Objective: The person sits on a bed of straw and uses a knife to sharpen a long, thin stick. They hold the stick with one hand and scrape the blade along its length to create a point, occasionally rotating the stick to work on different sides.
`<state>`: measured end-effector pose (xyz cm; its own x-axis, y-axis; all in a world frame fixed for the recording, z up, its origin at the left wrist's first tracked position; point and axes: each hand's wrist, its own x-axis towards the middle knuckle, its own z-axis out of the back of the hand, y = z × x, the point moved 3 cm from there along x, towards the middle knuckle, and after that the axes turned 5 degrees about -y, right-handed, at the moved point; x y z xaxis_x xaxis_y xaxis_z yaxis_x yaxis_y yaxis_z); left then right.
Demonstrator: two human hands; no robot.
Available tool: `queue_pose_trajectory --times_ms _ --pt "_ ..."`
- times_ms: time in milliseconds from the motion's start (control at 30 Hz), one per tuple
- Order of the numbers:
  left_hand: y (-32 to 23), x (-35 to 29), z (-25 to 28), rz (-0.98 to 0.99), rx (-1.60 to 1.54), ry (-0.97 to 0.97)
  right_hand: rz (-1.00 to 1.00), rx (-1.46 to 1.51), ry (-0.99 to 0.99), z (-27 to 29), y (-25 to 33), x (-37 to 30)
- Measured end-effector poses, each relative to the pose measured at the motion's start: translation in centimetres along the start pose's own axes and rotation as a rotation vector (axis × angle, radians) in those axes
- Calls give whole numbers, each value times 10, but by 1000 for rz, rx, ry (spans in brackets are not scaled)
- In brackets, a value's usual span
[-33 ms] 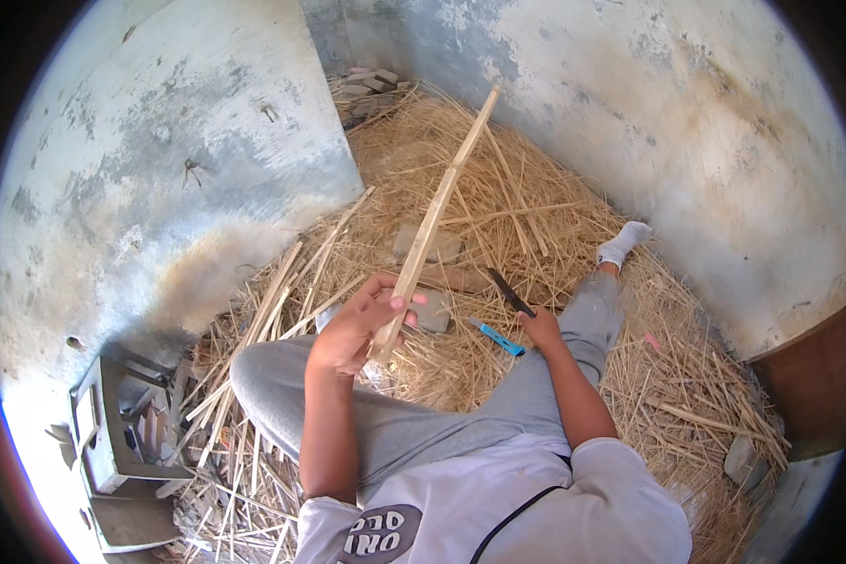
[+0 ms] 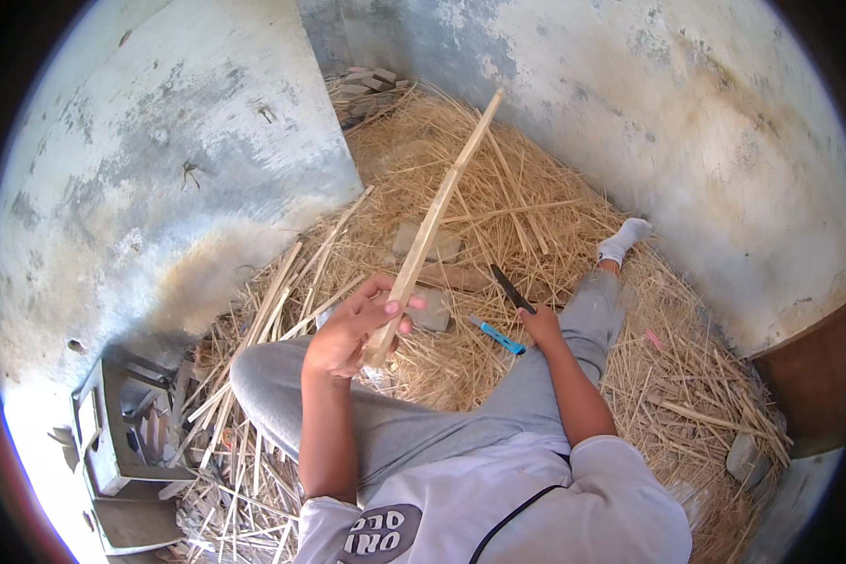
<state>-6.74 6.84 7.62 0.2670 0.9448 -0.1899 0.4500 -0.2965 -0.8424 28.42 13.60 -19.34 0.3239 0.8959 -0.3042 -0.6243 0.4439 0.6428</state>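
Note:
My left hand (image 2: 344,331) is closed on the lower end of a long pale bamboo strip (image 2: 435,212). The strip tilts up and away to the right, with a node partway along it. Over my right thigh, my right hand (image 2: 541,327) grips a dark-bladed knife (image 2: 510,286); its blade points forward and left, apart from the strip. The fingers hide the knife's handle. A light-blue box cutter (image 2: 497,335) lies just left of my right hand, beside my thigh, untouched.
Straw-like shavings (image 2: 526,179) cover the floor around my legs. Long loose strips (image 2: 263,315) lie left of my bent knee. Flat stones (image 2: 430,310) sit ahead of me. An open-fronted box (image 2: 113,461) stands at the left, and worn walls (image 2: 705,141) enclose the space.
My left hand and the lower end of the bamboo strip have shifted very slightly left and down. My right hand and the knife look almost unmoved.

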Motion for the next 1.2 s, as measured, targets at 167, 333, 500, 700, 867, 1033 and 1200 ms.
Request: queue_pose_trajectory --times_ms 167,333,500,700,867,1033,1200 --pt "-21 -19 10 -37 220 -103 -7 -14 -21 -2 8 2" --pt "-44 -36 19 -51 -4 -108 -4 0 -105 -2 -5 10" --pt "-42 -71 12 -15 306 -223 -72 12 -65 0 3 9" --pt "-79 -134 -13 29 498 -191 -75 41 -47 1 4 10" --pt "-85 -175 -31 262 597 -134 -57 91 -86 3 -7 14" --pt "-73 -171 -24 97 697 -86 -89 112 -57 4 -1 11" --pt "-79 -157 -3 -163 687 -117 -32 153 -108 5 -6 10"
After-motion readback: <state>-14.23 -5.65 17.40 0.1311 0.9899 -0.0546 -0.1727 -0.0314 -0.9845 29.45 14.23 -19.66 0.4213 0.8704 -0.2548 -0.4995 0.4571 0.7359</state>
